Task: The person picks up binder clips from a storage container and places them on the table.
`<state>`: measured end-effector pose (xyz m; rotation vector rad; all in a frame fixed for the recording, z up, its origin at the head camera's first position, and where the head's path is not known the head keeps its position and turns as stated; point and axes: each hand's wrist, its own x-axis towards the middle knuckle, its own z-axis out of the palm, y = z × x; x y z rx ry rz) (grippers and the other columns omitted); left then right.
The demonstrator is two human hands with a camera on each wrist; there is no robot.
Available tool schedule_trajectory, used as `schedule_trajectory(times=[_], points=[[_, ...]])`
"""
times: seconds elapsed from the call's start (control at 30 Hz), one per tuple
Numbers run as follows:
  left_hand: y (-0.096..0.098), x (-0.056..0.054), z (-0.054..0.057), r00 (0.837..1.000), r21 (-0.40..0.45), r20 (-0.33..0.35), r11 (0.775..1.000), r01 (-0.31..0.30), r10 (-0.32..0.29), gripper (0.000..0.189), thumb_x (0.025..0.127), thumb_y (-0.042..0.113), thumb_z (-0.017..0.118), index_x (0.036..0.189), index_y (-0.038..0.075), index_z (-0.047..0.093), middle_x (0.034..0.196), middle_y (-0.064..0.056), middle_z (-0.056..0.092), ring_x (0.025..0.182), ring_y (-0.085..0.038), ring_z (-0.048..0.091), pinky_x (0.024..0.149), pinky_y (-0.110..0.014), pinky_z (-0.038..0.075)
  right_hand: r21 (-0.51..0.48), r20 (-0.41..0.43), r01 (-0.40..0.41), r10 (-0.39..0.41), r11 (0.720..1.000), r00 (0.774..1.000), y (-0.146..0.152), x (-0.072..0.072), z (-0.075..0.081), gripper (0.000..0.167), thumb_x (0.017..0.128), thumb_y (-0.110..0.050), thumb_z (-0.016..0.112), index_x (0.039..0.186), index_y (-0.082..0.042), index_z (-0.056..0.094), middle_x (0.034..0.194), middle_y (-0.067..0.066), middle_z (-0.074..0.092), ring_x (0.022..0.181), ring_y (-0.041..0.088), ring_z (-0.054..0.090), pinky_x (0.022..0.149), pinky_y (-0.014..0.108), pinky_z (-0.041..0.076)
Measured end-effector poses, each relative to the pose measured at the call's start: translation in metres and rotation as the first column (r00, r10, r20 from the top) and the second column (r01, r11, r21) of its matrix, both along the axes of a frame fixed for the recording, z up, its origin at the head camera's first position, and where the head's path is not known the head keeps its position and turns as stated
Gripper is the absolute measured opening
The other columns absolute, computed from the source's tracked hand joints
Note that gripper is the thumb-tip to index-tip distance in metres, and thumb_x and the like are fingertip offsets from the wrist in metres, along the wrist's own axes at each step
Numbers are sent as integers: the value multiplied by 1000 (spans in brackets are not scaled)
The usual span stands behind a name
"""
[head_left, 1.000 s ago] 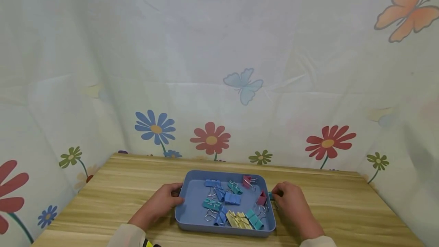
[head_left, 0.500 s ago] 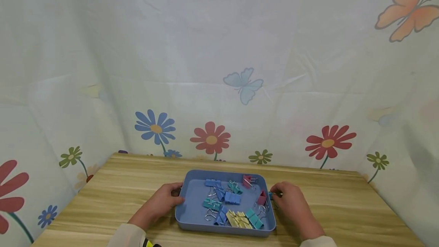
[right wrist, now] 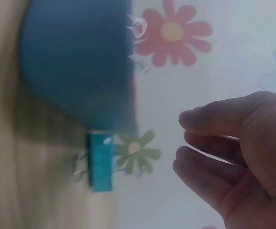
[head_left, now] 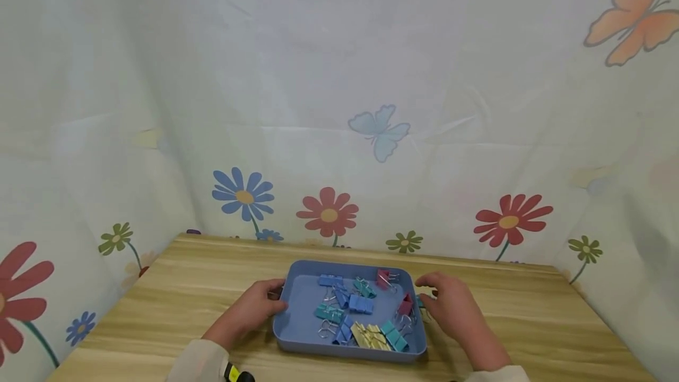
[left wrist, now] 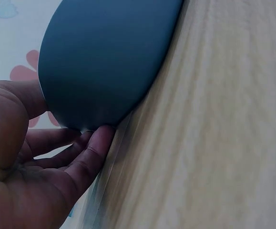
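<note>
A blue tray (head_left: 302, 335) sits on the wooden table, holding several binder clips in blue, teal, red and yellow. My left hand (head_left: 256, 306) grips its left end, thumb over the rim and the other fingers against the outer wall; the left wrist view shows these fingers (left wrist: 97, 148) at the tray's base. Outside the right wall is a teal binder clip (right wrist: 101, 162) with wire handles; whether it is fixed to the tray I cannot tell. Next to it my right hand (head_left: 451, 305) is held apart from the clip, fingers loosely bent with nothing between them.
Among the clips in the tray, yellow ones (head_left: 369, 336) lie at the front and red ones (head_left: 384, 278) along the right side. The wooden table (head_left: 212, 258) ends at the back against a white curtain (head_left: 297, 75) printed with flowers and butterflies.
My right hand has let go of the teal binder clip outside the tray's right wall, and its fingers have spread and lifted slightly. The left hand keeps its grip on the tray.
</note>
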<state>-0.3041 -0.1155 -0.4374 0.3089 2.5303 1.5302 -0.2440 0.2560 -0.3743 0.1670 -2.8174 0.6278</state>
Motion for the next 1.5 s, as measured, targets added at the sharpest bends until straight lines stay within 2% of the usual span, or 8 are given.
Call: schedule_trajectory(times=[0.33, 0.47, 0.6, 0.73, 1.0, 1.2, 1.33, 1.5], points=[[2, -1, -3, 1000, 9, -1, 1000, 9, -9, 59, 83, 0, 65, 137, -13, 45, 127, -25, 60, 115, -32, 61, 93, -43, 53, -97, 45, -60, 65, 993, 997, -15, 13, 14, 16, 83, -9, 74, 98, -15, 73, 107, 7, 69, 100, 27, 67, 84, 43, 57], [2, 0, -1, 1000, 6, -1, 1000, -2, 2, 58, 83, 1, 66, 136, -11, 47, 128, -24, 61, 116, -32, 60, 94, -44, 53, -130, 109, -80, 95, 988, 989, -17, 14, 15, 16, 82, -10, 75, 97, -17, 73, 106, 4, 69, 101, 25, 66, 83, 42, 58], [1, 1, 3, 1000, 17, -14, 1000, -17, 17, 57, 83, 2, 67, 136, -10, 48, 126, -22, 62, 115, -31, 61, 94, -44, 53, -141, 118, -141, 158, 980, 980, -17, 11, 16, 15, 82, -10, 75, 96, -16, 73, 100, 3, 69, 96, 22, 66, 80, 38, 58], [0, 2, 5, 1000, 38, -18, 999, -12, 13, 58, 84, 2, 66, 136, -11, 47, 126, -23, 62, 115, -32, 61, 94, -43, 53, -134, 125, -197, 214, 971, 969, -17, 6, 13, 14, 83, -7, 74, 96, -12, 72, 95, 3, 68, 88, 16, 64, 75, 33, 58], [-1, 3, 2, 1000, 36, 0, 999, -11, 11, 58, 84, 3, 67, 137, -11, 46, 125, -23, 62, 114, -32, 61, 93, -43, 53, -123, 225, -255, 277, 959, 934, -19, 3, -4, 12, 82, -5, 73, 93, -7, 72, 87, -1, 68, 80, 11, 60, 71, 32, 55], [0, 4, 2, 1000, 31, 4, 999, -7, 7, 59, 85, 4, 67, 138, -10, 46, 127, -23, 61, 117, -32, 60, 95, -43, 52, -109, 200, -287, 304, 952, 932, -19, 2, -10, 8, 80, -4, 73, 87, -7, 72, 81, -2, 67, 76, 12, 59, 66, 28, 52], [-2, 1, 6, 999, 31, -29, 999, 16, -15, 58, 85, 5, 66, 138, -10, 46, 127, -24, 61, 117, -33, 59, 95, -43, 52, -103, 171, -293, 307, 950, 936, -20, 1, -8, 7, 78, -3, 74, 80, -9, 71, 76, -3, 65, 73, 12, 56, 64, 27, 50], [-2, 1, 1, 998, 52, -32, 997, 60, -58, 58, 85, 5, 66, 136, -13, 45, 126, -25, 61, 116, -33, 60, 94, -42, 53, -126, 202, -302, 323, 945, 925, -18, 4, -8, 10, 77, -3, 74, 75, -11, 69, 72, -4, 62, 70, 12, 53, 62, 24, 48]])
